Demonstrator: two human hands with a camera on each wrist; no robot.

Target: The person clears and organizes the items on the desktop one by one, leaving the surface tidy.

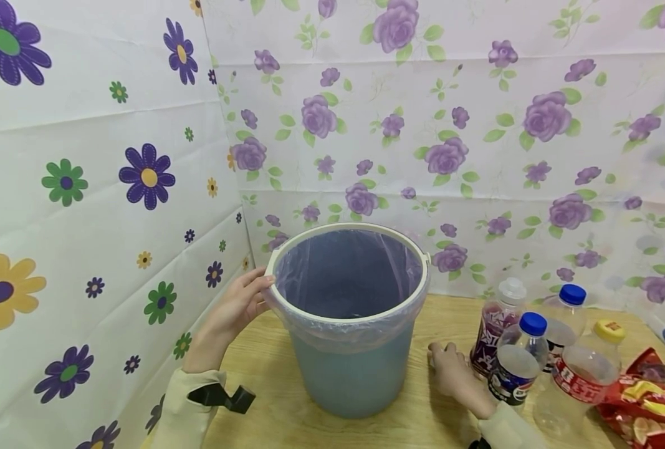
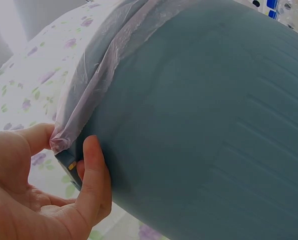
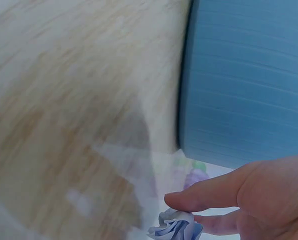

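Observation:
A blue trash bin (image 1: 354, 380) lined with a clear plastic bag (image 1: 343, 333) stands upright on the table, its pale rim (image 1: 349, 320) facing up. At the rim's left side my left hand (image 1: 239, 305) grips the edge, thumb on top of the bag and fingers against the outer wall, as the left wrist view shows. To the right of the bin, low over the table, is my right hand (image 1: 455, 377). It pinches a crumpled paper ball (image 3: 176, 226) between thumb and fingers; in the head view the hand hides the ball.
Several plastic bottles stand right of my right hand: one with purple drink (image 1: 497, 324), two blue-capped ones, and a yellow-capped one (image 1: 584, 374). A red snack bag (image 1: 649, 399) lies at the far right. Flowered sheets (image 1: 377, 156) hang behind and at left.

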